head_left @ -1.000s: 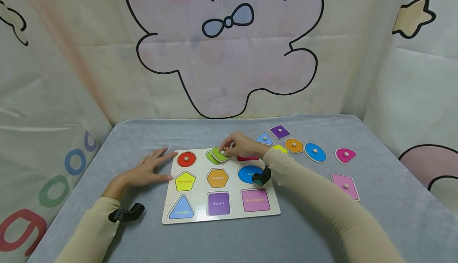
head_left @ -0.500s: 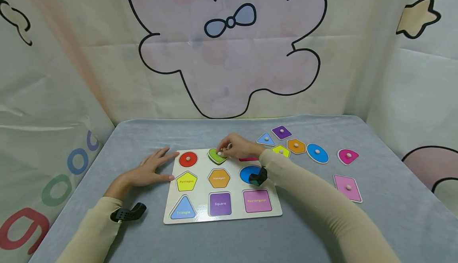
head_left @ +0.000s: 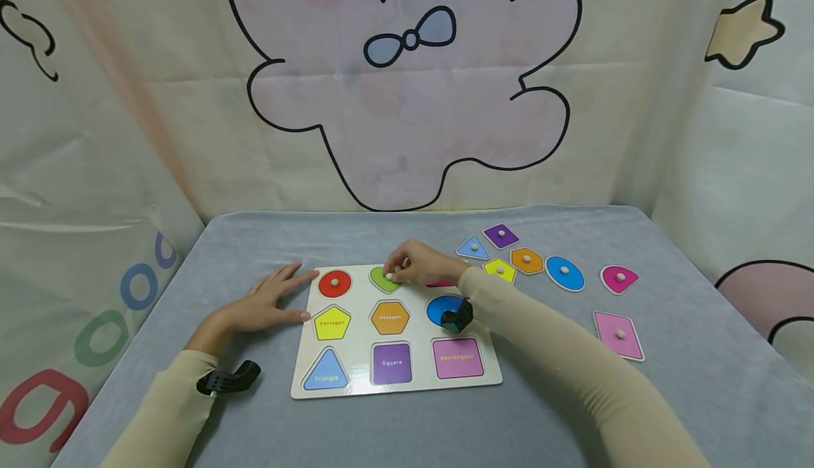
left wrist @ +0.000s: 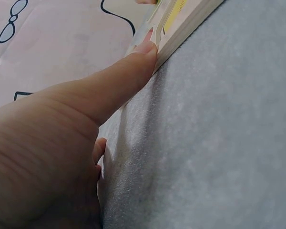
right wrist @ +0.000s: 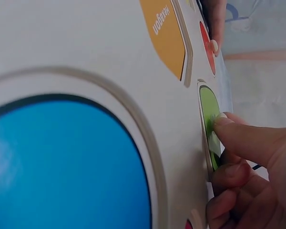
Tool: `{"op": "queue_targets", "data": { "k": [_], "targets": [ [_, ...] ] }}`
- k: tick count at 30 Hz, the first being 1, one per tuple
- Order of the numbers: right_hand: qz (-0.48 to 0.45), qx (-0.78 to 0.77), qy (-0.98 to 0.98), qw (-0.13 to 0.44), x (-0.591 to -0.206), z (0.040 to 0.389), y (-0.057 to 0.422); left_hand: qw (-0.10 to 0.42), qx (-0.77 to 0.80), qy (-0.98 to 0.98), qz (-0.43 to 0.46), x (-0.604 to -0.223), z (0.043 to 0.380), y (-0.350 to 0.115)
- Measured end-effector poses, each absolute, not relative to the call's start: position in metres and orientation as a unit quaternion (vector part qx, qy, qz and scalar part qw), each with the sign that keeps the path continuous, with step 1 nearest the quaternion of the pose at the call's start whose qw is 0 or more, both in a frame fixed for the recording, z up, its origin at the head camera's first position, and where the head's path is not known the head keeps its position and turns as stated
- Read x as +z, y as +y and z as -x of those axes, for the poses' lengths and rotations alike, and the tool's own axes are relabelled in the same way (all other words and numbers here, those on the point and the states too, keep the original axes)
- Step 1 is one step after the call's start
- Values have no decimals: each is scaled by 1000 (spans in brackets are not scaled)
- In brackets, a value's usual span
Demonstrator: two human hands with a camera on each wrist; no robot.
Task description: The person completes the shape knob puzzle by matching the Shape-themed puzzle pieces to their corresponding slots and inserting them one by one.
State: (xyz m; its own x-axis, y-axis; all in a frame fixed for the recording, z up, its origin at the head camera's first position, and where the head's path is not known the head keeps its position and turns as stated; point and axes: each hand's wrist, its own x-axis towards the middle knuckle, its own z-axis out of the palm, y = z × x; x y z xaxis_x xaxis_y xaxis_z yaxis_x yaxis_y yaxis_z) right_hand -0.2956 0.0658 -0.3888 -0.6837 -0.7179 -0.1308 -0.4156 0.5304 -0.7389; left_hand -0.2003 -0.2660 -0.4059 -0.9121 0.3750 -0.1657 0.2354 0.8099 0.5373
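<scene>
A white puzzle board (head_left: 360,298) with coloured, labelled shape recesses lies on the table. My right hand (head_left: 425,263) is over its top edge, pinching the small knob of a green puzzle piece (head_left: 381,281). That green piece sits level in the top-middle recess; in the right wrist view, thumb and fingertip are at its knob (right wrist: 222,117). A red circle piece (head_left: 331,285) with a knob fills the top-left recess. My left hand (head_left: 263,302) has its fingers spread, thumb and forefinger touching the board's left edge. My right hand and sleeve partly hide the top-right pink shape and the blue oval recess (head_left: 439,307).
Right of the board lie knobbed pieces: a blue triangle (head_left: 471,249), a purple piece (head_left: 499,235), a yellow piece (head_left: 504,267), an orange hexagon (head_left: 534,261), a blue oval (head_left: 564,278), a pink teardrop (head_left: 615,283) and a pink rectangle (head_left: 613,344). A printed curtain (head_left: 407,114) hangs behind.
My right hand has shifted the green piece slightly left and down, from overlapping its recess at an angle to lying level in it. The left hand keeps its place on the board.
</scene>
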Motion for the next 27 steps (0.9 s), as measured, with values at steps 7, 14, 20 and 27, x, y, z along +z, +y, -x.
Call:
{"op": "queue_targets", "data": {
  "k": [7,14,20,27],
  "targets": [
    [329,-356,847,220,-390,296,67,134,258,943,-159,-406,200,-265],
    [322,-353,849,224,-390,297,67,132,257,944,-158,-406,201,-265],
    [316,-361,847,230,-392,295,67,133,254,945,-154,-406,200,-265],
    [323,-355,845,236,-392,295,67,129,260,944,-158,-407,199,-266]
  ]
}}
